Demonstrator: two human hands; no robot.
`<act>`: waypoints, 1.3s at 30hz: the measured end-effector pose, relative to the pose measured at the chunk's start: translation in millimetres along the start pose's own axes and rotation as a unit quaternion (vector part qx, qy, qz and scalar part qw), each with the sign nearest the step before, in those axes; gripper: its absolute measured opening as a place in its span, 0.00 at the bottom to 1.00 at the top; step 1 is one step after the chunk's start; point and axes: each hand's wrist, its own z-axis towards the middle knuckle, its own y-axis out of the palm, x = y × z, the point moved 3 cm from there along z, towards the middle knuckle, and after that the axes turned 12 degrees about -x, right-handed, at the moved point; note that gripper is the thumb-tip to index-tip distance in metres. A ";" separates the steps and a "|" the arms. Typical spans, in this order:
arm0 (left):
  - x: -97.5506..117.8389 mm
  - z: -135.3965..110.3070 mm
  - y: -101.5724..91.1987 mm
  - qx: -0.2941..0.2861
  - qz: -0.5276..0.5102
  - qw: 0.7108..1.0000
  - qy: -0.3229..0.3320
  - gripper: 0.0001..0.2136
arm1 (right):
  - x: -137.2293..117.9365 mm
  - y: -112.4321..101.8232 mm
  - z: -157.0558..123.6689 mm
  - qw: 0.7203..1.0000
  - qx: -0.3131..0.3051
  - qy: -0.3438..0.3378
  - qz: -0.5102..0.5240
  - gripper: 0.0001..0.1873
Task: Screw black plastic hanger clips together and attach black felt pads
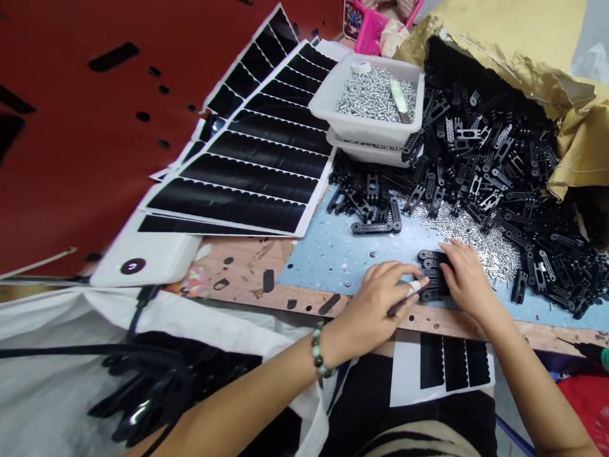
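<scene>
The left hand [378, 304] has its grip clamped on a slim white-banded black tool [404, 299]; the right hand [469, 278] rests, fingers apart, on black perforated plastic links [432, 276] on a pale blue mat [323, 266].

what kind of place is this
Probably a small parts-assembly workshop: a white plastic tub of silver screws, a heap of black slotted parts, and white-backed sheets of black scalloped stickers.
</scene>
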 end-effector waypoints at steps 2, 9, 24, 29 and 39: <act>0.3 1.2 -6.5 0.003 -0.063 0.998 -0.017 0.13 | -13.3 -7.1 -5.0 0.997 0.030 -0.037 0.062 0.20; 1.3 0.2 -12.1 0.060 -0.130 0.988 -0.060 0.16 | -26.6 -14.7 -20.0 0.966 0.050 0.002 0.253 0.06; 2.1 -11.2 17.8 -0.048 0.144 0.988 0.032 0.20 | -1.9 28.0 -33.2 0.915 0.053 0.200 0.346 0.10; 3.8 -8.2 18.0 -0.051 0.139 0.989 0.023 0.21 | -3.5 26.9 -27.4 0.945 0.033 0.199 0.258 0.08; 3.3 2.5 9.0 -0.043 0.067 0.997 0.011 0.12 | -26.1 -4.9 -27.5 0.994 -0.006 0.012 0.111 0.12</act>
